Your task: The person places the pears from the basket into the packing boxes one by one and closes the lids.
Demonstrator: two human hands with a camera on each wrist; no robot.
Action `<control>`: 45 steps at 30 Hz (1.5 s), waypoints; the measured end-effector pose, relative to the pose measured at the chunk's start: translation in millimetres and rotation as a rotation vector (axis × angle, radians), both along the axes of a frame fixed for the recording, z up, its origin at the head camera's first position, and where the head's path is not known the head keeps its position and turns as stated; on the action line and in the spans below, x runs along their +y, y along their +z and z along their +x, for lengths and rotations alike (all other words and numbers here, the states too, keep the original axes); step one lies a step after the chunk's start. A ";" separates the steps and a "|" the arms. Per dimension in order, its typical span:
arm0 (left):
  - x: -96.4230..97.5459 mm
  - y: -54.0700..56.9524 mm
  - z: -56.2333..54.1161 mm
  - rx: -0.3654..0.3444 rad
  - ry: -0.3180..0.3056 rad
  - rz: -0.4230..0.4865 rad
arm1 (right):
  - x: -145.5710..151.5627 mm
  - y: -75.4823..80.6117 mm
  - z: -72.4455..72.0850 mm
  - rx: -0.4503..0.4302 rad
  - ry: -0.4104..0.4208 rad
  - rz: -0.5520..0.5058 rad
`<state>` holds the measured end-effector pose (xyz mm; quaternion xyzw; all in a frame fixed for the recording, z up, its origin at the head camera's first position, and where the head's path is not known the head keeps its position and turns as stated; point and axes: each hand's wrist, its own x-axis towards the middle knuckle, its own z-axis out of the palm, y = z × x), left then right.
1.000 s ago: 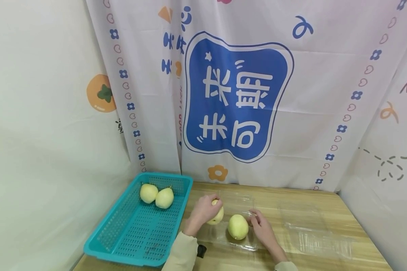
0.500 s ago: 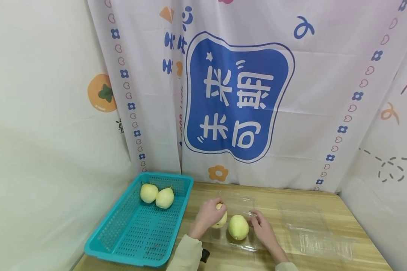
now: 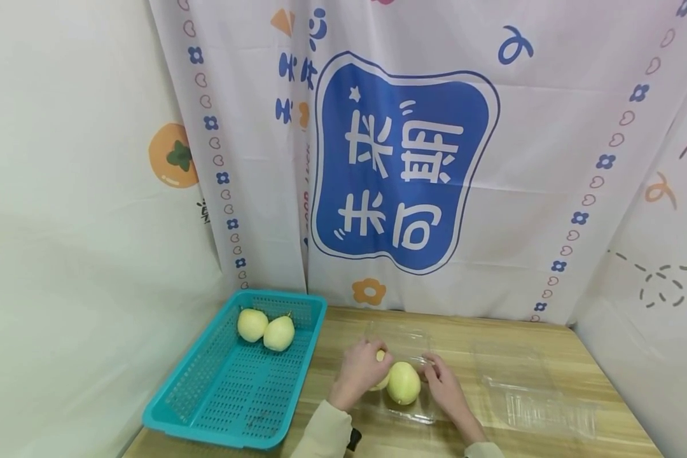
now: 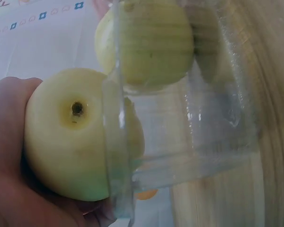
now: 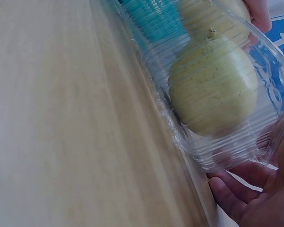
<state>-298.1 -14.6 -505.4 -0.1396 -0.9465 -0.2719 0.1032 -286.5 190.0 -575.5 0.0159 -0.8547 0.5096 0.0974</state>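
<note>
Head view: the left hand point(image 3: 362, 372) holds a round pale yellow-green pear point(image 3: 382, 381), fingers curled over it from above and the side, a grip that seems meant to keep the fruit's underside free. The held pear is at the left part of a clear plastic box point(image 3: 416, 417) on the light wooden table point(image 3: 452, 327); the left wrist view shows it partly above the rim, with its lower part seen through the wall. A second pale yellow-green pear point(image 3: 403, 383) rests inside the box, just beside the held one; whether the two touch I cannot tell. The right hand point(image 3: 442, 381) is at the box's right end, fingers bent against the plastic, probably to steady something so light; whether they pinch the rim cannot be made out. Behind the box lies a clear plastic panel point(image 3: 401, 340), apparently its lid folded back so the top stays accessible. To the left, a teal perforated plastic basket point(image 3: 235, 397) holds two more pale pears point(image 3: 252, 325) together at its far end, within the left arm's reach. Another clear plastic container point(image 3: 549, 410) lies to the right, apart from the hands.
</note>
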 end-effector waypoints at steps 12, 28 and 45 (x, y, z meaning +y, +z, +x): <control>8.7 -10.6 4.6 0.026 -0.009 -0.060 | -0.9 0.1 0.1 -0.036 -0.013 0.005; 12.4 -18.2 8.6 0.049 -0.017 -0.133 | 0.0 2.1 0.3 -0.021 -0.028 0.020; 15.4 -29.7 6.6 0.037 -0.032 -0.266 | 2.2 2.1 -0.4 -0.005 -0.017 0.026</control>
